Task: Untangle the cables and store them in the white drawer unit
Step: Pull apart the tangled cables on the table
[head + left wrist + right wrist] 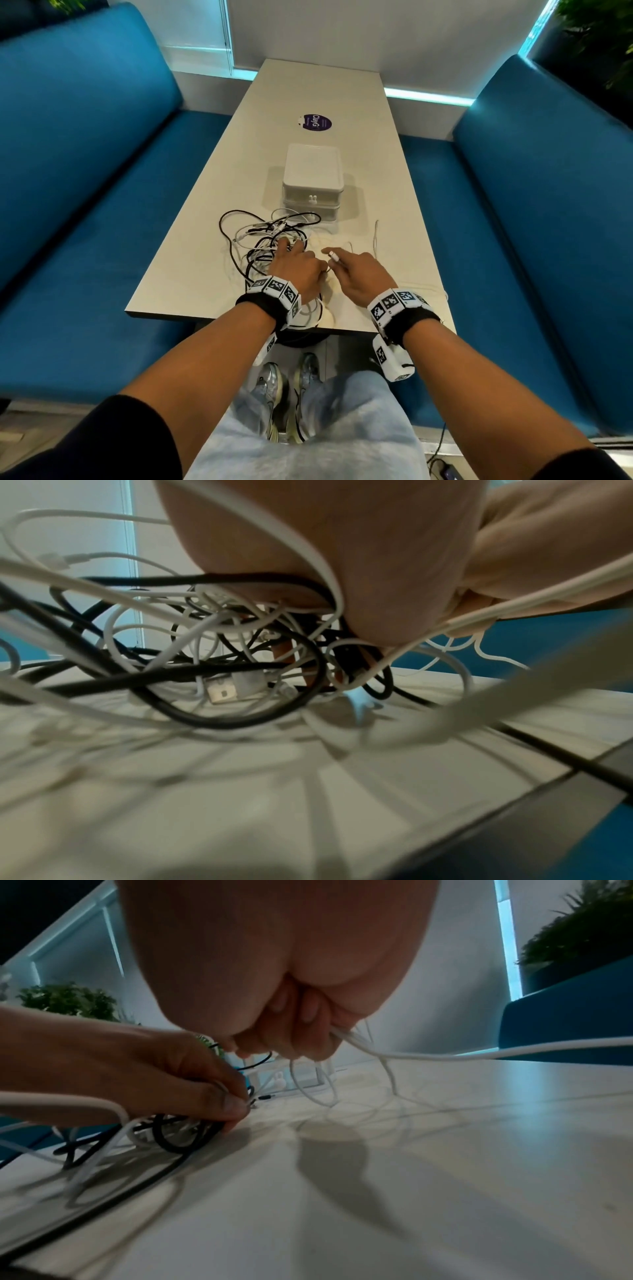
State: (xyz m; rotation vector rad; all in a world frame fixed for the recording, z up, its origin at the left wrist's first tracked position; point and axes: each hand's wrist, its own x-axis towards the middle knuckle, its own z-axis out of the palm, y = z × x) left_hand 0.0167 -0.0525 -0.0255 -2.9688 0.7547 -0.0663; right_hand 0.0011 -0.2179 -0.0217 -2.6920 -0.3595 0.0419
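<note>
A tangle of black and white cables point(267, 240) lies on the pale table point(387, 212), just in front of the white drawer unit point(313, 181). Its two drawers look pushed in. My left hand point(298, 255) rests on the tangle's right side. In the right wrist view the left hand point(205, 1096) pinches cable strands between thumb and fingers. My right hand point(337, 263) is beside it, curled around a thin white cable point(445, 1056) whose white plug point(334, 255) sticks out past the knuckles. A USB plug point(226, 688) lies under the left palm.
Blue sofa seats point(85, 205) flank the narrow table on both sides. A round purple sticker point(315, 122) sits beyond the drawer unit. Loose white cable trails over the table's near right edge point(428, 291). Bare tabletop lies to the right of the hands.
</note>
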